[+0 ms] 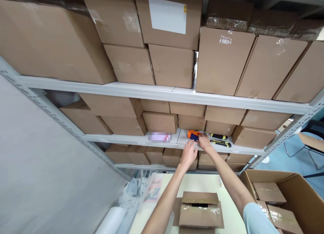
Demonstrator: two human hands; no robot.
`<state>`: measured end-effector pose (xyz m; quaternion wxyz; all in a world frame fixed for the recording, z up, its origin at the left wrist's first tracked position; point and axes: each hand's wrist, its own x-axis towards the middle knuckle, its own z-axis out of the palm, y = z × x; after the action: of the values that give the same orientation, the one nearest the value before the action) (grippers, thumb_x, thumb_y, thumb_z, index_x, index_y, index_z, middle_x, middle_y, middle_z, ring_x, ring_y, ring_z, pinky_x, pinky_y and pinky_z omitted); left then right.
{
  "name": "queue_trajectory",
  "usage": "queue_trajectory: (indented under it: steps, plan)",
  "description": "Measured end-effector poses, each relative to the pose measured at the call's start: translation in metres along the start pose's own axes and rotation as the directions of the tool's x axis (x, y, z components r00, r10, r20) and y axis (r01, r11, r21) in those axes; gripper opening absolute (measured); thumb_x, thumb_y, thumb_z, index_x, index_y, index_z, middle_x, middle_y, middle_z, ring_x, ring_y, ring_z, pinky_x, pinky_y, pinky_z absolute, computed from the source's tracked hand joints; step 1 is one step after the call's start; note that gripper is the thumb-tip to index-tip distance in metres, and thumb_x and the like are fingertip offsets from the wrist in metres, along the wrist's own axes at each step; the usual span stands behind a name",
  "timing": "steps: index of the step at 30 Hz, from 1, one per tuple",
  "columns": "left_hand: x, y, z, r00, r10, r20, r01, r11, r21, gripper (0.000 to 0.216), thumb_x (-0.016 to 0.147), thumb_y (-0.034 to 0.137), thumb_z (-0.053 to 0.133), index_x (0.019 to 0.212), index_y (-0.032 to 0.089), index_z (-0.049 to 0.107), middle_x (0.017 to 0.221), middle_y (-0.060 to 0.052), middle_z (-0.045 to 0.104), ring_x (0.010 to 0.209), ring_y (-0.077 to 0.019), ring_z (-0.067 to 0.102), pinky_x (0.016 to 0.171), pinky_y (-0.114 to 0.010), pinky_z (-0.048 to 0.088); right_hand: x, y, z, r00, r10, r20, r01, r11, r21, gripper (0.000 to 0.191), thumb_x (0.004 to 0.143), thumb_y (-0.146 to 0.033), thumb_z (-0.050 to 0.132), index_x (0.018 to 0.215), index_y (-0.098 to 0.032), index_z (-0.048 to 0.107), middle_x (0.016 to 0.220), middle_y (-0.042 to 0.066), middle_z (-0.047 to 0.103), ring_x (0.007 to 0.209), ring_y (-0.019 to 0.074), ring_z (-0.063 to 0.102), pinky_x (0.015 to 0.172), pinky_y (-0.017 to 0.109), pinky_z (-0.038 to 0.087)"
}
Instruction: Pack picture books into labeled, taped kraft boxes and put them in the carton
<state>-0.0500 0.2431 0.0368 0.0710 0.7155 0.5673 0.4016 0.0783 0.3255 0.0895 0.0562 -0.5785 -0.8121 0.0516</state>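
Note:
On the middle shelf lies an orange and dark blue tool (pixel 193 135), which looks like a tape dispenser. My right hand (pixel 204 141) is closed over its right end, and the fingers hide part of it. Just below and to the left is my left hand (pixel 189 155), its fingers apart and reaching toward the tool, holding nothing. To the right of my right hand lie a black and yellow handled tool (pixel 219 136) and a pair of black and yellow handles (pixel 221 143), like those of pliers.
Cardboard boxes (pixel 222 61) fill the grey metal shelving (pixel 162 92). A pale table (pixel 230 210) below bears a partly open carton (pixel 199 215). A large open box (pixel 301 193) with smaller cartons stands at right. A white roll (pixel 111 220) is at lower left.

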Motion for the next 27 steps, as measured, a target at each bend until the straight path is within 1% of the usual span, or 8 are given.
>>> queue_trajectory:
  steps: [6, 9, 11, 14, 16, 21, 24, 27]
  plan:
    - [-0.046, 0.004, -0.004, 0.984, -0.175, 0.019, 0.176, 0.980, -0.096, 0.029, 0.095, 0.015, 0.066, 0.122, 0.022, 0.073, 0.137, -0.012, 0.072, 0.130, -0.0308, 0.068, 0.115, -0.051, 0.056, -0.020, 0.000, 0.012, 0.997, -0.051, -0.052, 0.054, 0.997, 0.060, 0.043, 0.107, -0.021, 0.050, 0.144, -0.004, 0.062, 0.140, 0.025, 0.070, 0.134, 0.0333, 0.061, 0.122, 0.045, 0.038]
    - [-0.074, 0.013, -0.012, 0.968, -0.249, 0.028, 0.248, 0.943, -0.223, 0.030, 0.097, 0.020, 0.065, 0.126, 0.022, 0.071, 0.134, -0.013, 0.074, 0.127, -0.0292, 0.072, 0.114, -0.051, 0.057, -0.057, 0.004, 0.028, 0.986, -0.042, -0.160, 0.093, 0.940, 0.328, 0.039, 0.108, -0.030, 0.049, 0.137, -0.009, 0.065, 0.131, 0.023, 0.073, 0.123, 0.0343, 0.067, 0.113, 0.047, 0.047]
    - [-0.098, 0.024, -0.019, 0.957, -0.289, 0.031, 0.282, 0.898, -0.337, 0.029, 0.102, 0.026, 0.063, 0.129, 0.021, 0.070, 0.130, -0.013, 0.075, 0.120, -0.0276, 0.075, 0.108, -0.049, 0.061, -0.096, 0.008, 0.044, 0.985, 0.003, -0.172, 0.101, 0.801, 0.591, 0.041, 0.108, -0.045, 0.051, 0.131, -0.014, 0.066, 0.123, 0.019, 0.076, 0.112, 0.0330, 0.071, 0.102, 0.045, 0.054]
    - [-0.143, 0.047, -0.024, 0.939, -0.332, 0.089, 0.331, 0.802, -0.497, 0.031, 0.103, 0.036, 0.066, 0.132, 0.023, 0.069, 0.128, -0.011, 0.075, 0.115, -0.0239, 0.076, 0.105, -0.043, 0.063, -0.168, 0.010, 0.065, 0.997, 0.038, -0.065, 0.039, 0.478, 0.877, 0.053, 0.101, -0.066, 0.061, 0.120, -0.018, 0.069, 0.111, 0.012, 0.078, 0.100, 0.0291, 0.071, 0.093, 0.041, 0.057]
    - [-0.175, 0.062, -0.021, 0.909, -0.380, 0.168, 0.405, 0.717, -0.567, 0.034, 0.101, 0.038, 0.072, 0.131, 0.023, 0.070, 0.124, -0.010, 0.074, 0.107, -0.0218, 0.076, 0.098, -0.038, 0.065, -0.213, 0.009, 0.076, 0.999, 0.018, 0.042, -0.045, 0.338, 0.940, 0.055, 0.096, -0.072, 0.067, 0.116, -0.020, 0.069, 0.109, 0.009, 0.077, 0.101, 0.0271, 0.070, 0.094, 0.040, 0.057]
    - [-0.251, 0.087, -0.005, 0.811, -0.497, 0.309, 0.568, 0.544, -0.617, 0.038, 0.096, 0.041, 0.078, 0.127, 0.020, 0.074, 0.125, -0.011, 0.070, 0.097, -0.0189, 0.077, 0.090, -0.034, 0.068, -0.293, 0.006, 0.097, 0.968, 0.000, 0.250, -0.241, 0.268, 0.933, 0.057, 0.095, -0.073, 0.070, 0.119, -0.021, 0.067, 0.114, 0.009, 0.075, 0.106, 0.0270, 0.069, 0.099, 0.041, 0.057]
    - [-0.280, 0.092, -0.005, 0.790, -0.503, 0.351, 0.604, 0.542, -0.584, 0.036, 0.095, 0.041, 0.079, 0.123, 0.020, 0.077, 0.123, -0.010, 0.069, 0.095, -0.0181, 0.076, 0.089, -0.035, 0.069, -0.320, 0.005, 0.104, 0.945, 0.006, 0.327, -0.318, 0.251, 0.914, 0.061, 0.092, -0.072, 0.074, 0.123, -0.020, 0.069, 0.117, 0.010, 0.076, 0.110, 0.0285, 0.070, 0.102, 0.044, 0.057]
    - [-0.292, 0.094, -0.013, 0.781, -0.489, 0.389, 0.622, 0.558, -0.549, 0.034, 0.094, 0.040, 0.080, 0.124, 0.023, 0.079, 0.115, -0.007, 0.070, 0.094, -0.0174, 0.076, 0.089, -0.034, 0.069, -0.334, 0.005, 0.105, 0.915, -0.028, 0.403, -0.391, 0.191, 0.900, 0.060, 0.091, -0.073, 0.074, 0.122, -0.021, 0.072, 0.118, 0.009, 0.077, 0.112, 0.0289, 0.071, 0.104, 0.045, 0.057]
